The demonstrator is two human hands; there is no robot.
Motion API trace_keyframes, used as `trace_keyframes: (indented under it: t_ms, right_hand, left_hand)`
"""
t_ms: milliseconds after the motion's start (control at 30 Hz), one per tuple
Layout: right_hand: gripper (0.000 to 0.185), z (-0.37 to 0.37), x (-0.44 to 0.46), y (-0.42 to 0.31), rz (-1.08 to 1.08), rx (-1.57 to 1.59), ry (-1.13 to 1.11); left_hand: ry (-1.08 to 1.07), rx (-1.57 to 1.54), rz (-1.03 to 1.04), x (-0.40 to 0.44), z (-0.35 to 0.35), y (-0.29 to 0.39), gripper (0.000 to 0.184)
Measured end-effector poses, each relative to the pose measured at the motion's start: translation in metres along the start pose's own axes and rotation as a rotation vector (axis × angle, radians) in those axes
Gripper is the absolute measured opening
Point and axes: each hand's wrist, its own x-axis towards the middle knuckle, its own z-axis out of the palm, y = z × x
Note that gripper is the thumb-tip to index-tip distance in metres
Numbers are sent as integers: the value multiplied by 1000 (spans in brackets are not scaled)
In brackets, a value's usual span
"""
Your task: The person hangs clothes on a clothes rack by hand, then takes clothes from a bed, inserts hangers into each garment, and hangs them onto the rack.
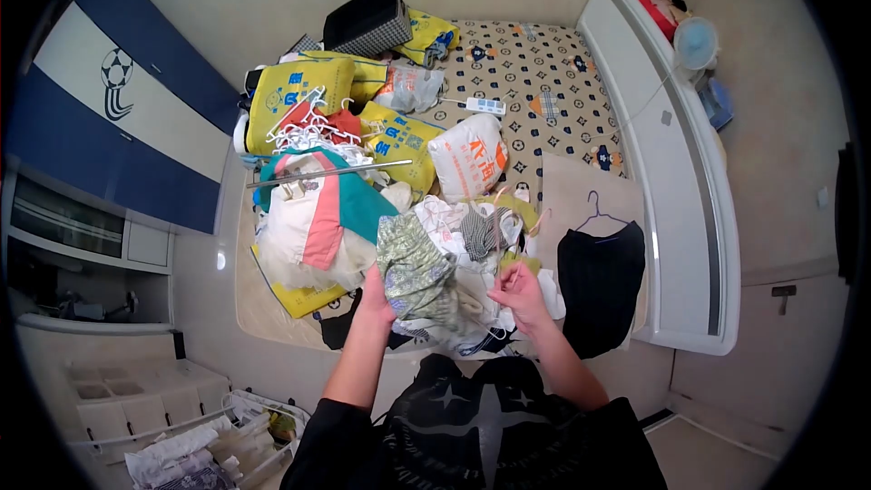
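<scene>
A green patterned garment (pixel 413 263) hangs from my left hand (pixel 376 295), whose fingers are wrapped at its left edge. My right hand (pixel 519 292) is at the garment's right, above the pile, with thumb and fingers pinched together; what they hold is too small to make out. Beneath and behind lie white clothes (pixel 442 225) and a grey checked piece (pixel 484 233). To the left is a heap with a white, pink and green garment (pixel 322 218) and a metal rod (pixel 336 172) across it. A black garment (pixel 601 286) on a purple hanger (pixel 594 213) lies at the right.
Yellow bags (pixel 299 95), white hangers (pixel 313 127), a white plastic bag (pixel 467 156), a power strip (pixel 485 106) and a dark box (pixel 367 23) are on the bed (pixel 558 63). A white headboard (pixel 676 172) stands right; blue-and-white cabinets (pixel 127 100) are left.
</scene>
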Motion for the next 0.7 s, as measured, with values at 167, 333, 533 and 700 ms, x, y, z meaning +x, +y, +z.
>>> trace_keyframes:
  t_ms: [167, 333, 533, 700]
  right_hand:
    - [38, 31, 13, -21, -75, -1, -182]
    - [42, 46, 1, -53, -158, -64, -42]
    - [40, 26, -12, -89, -423, -398, 150]
    - [38, 16, -20, -98, -484, -480, 198]
  left_hand:
    - [-191, -92, -11, 15, 28, -22, 59]
    - [-136, 136, 125, 21, 60, -25, 61]
    - [-52, 602, 165, 14, 49, -3, 87]
    - [-79, 1341, 101, 5, 74, -11, 24]
